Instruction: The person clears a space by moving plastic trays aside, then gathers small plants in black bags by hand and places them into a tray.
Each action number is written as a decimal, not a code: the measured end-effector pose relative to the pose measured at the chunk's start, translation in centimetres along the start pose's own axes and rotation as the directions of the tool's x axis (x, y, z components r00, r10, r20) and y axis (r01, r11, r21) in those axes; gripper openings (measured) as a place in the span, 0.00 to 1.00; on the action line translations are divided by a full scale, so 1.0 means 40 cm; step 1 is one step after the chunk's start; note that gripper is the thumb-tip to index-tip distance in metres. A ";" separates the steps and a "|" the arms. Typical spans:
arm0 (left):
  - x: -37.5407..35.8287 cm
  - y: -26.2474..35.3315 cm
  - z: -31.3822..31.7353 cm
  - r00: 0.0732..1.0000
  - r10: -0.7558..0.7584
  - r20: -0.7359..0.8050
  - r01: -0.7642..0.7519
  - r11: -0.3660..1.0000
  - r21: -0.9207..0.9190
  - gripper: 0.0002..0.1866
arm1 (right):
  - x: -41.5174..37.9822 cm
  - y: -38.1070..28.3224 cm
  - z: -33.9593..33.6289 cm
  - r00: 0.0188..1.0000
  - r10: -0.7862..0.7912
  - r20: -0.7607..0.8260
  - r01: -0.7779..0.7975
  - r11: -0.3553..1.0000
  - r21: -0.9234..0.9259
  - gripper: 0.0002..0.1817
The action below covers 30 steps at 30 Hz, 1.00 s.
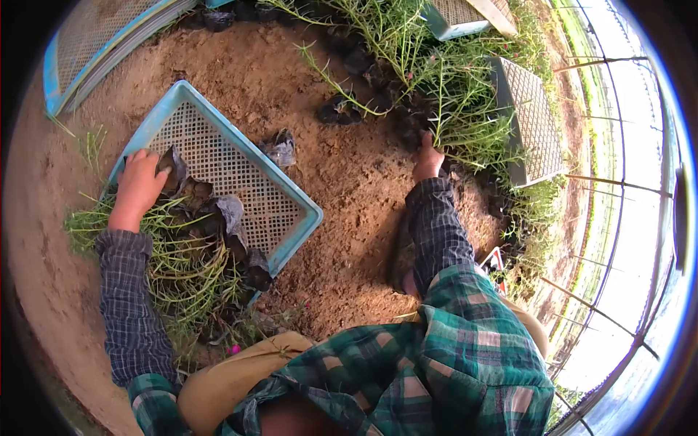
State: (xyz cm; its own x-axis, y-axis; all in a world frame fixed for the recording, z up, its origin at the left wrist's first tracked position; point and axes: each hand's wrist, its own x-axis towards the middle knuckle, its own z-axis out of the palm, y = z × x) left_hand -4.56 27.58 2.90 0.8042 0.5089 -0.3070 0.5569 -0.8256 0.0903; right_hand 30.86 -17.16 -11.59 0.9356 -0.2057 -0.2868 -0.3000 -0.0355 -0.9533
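A blue plastic tray [294,243] with a mesh bottom lies on the soil at the left. Several plants in black grow bags [231,216] rest on their sides in it, green stems [193,283] hanging over the near edge. My left hand [139,185] is at the tray's left side, its fingers curled round a bagged plant beside the others. Reaching forward, my right hand [427,158] closes at the base of a bushy green plant [465,120] in the row of bagged plants. Leaves and dark bags partly hide its fingertips.
A loose black bag [279,147] lies just beyond the tray, and another bagged plant [339,110] lies farther off. Stacked blue trays [109,54] stand at the upper left. A tilted crate [534,120] leans among the plants at right, near a metal frame [618,182].
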 end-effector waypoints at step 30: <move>-0.071 0.202 0.087 0.913 0.374 0.163 -0.326 0.909 -0.259 0.14 | -0.607 -0.156 0.126 0.802 -0.252 0.542 0.294 0.956 0.010 0.08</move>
State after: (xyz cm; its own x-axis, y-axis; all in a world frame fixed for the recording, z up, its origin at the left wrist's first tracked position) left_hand -3.07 18.61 1.21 0.9088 0.1165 -0.4007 0.2978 -0.8536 0.4273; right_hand 10.94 -7.02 0.85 0.9267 0.3736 -0.0410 -0.0098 -0.0850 -0.9963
